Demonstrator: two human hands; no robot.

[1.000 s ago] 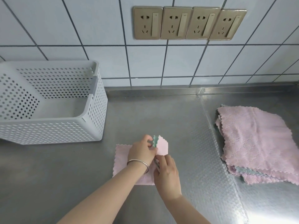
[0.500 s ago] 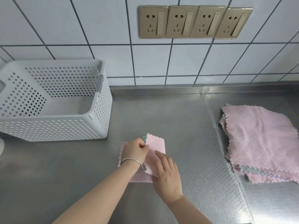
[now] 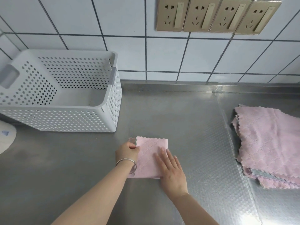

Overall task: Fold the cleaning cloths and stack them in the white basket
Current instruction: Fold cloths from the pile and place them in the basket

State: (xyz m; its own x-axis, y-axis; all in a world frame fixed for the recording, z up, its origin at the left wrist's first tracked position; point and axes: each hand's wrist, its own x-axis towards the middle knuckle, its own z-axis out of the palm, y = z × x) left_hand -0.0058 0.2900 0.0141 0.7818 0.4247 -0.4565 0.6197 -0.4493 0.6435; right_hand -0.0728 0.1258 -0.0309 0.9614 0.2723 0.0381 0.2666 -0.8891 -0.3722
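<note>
One pink cloth (image 3: 151, 157) lies folded — left hand (image 3: 127, 151) pinching its edge, right hand (image 3: 170, 169) flat on top, fingers straight — while the white basket (image 3: 112, 101) holds nothing and the pile (image 3: 267, 143) waits.

A pale pink folded cloth (image 3: 151, 157) with a grey-green underside lay on a dull grey steel tabletop (image 3: 162, 111), beside a white basket (image 3: 65, 118) dotted with holes, a pink-and-grey cloth pile (image 3: 267, 143), white dark-grouted tiles (image 3: 123, 18) and bronze sockets (image 3: 217, 14).

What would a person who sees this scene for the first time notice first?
First, the two hands in the middle of the steel counter: the left hand pinches the edge of a folded pink cloth and the right hand presses flat on it. A white basket stands at the left, and a pile of pink cloths lies at the right.
</note>
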